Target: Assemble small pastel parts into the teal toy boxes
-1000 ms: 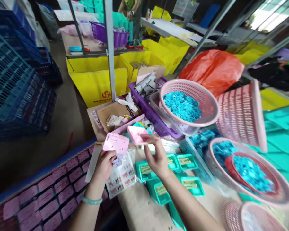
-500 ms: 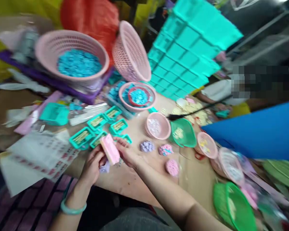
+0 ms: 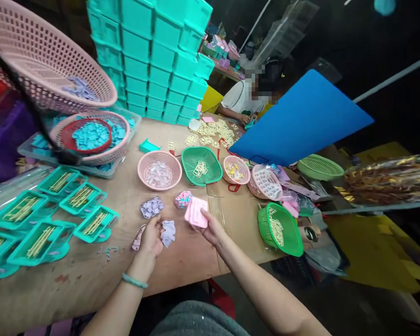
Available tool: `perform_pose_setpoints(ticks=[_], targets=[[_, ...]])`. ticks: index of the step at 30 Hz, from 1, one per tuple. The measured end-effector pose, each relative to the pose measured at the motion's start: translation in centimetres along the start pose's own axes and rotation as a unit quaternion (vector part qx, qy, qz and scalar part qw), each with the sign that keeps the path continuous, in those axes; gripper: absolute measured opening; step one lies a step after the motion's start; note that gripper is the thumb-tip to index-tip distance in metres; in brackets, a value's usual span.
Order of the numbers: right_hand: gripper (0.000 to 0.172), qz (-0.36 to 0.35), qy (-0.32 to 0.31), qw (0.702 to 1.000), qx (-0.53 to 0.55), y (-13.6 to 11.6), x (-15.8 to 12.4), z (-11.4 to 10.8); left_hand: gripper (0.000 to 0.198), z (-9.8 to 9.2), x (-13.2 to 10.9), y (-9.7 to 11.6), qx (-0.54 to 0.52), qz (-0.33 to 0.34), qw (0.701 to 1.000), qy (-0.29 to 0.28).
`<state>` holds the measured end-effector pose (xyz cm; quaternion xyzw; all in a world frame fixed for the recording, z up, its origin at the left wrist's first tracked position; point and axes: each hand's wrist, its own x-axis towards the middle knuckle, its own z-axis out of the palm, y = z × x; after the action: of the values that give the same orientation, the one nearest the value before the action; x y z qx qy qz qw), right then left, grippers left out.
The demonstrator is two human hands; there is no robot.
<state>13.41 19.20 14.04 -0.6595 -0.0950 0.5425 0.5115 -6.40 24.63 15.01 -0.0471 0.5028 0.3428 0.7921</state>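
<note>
My right hand [image 3: 213,227] is closed on a stack of flat pink pieces [image 3: 196,212], thumb on top. My left hand [image 3: 151,237], fingers curled, has a bunch of small lilac pieces [image 3: 168,233] at its fingertips. Just beyond it lies a pile of lilac pieces [image 3: 152,206]. A clump of pink and blue bits [image 3: 183,199] sits behind the pink stack. Partly hidden by my left wrist is a pinkish pile [image 3: 138,237]. Several teal trays [image 3: 96,224] with pale sticks in them stand to the left.
Beyond my hands stand a pink basket [image 3: 159,170] of clear pieces, a green basket [image 3: 201,166] and smaller pink baskets. Teal boxes [image 3: 150,60] are stacked high at the back. A blue board [image 3: 304,121] rises at the right. Across the table, a person [image 3: 243,100] handles something teal.
The view has swung to the right. My hands have come apart: the pink stack, earlier between both hands, is now in my right hand alone.
</note>
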Motion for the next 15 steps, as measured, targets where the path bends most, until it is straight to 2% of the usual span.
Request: perform_pose_setpoints(ticks=[3,6,8,10,12,14,15], targets=[[0.028,-0.053,0.125,0.990,-0.041,-2.3,4.0,-6.5,0.015,2.9,1.4,-1.8,0.004,-0.026,1.000,-0.012],[0.030,-0.059,0.185,0.978,-0.080,-4.7,7.4,-12.2,0.027,5.4,2.7,-3.7,-0.003,-0.046,0.999,-0.024],[0.037,-0.065,0.208,0.969,-0.119,-5.7,8.8,-14.8,0.031,6.8,3.5,-4.9,-0.012,-0.053,0.998,-0.023],[0.050,-0.081,0.220,0.959,-0.156,-5.8,9.3,-15.8,0.033,7.8,4.4,-6.1,-0.019,-0.053,0.998,-0.015],[0.060,-0.101,0.219,0.953,-0.183,-4.5,8.5,-15.2,0.034,8.6,5.1,-7.2,-0.023,-0.051,0.998,-0.008],[0.065,-0.122,0.167,0.958,-0.200,-2.0,6.5,-13.3,0.036,9.2,5.5,-8.1,-0.023,-0.048,0.999,-0.006],[0.068,-0.132,0.112,0.963,-0.206,-0.6,5.2,-12.1,0.036,9.5,5.7,-8.5,-0.022,-0.046,0.999,-0.007]])
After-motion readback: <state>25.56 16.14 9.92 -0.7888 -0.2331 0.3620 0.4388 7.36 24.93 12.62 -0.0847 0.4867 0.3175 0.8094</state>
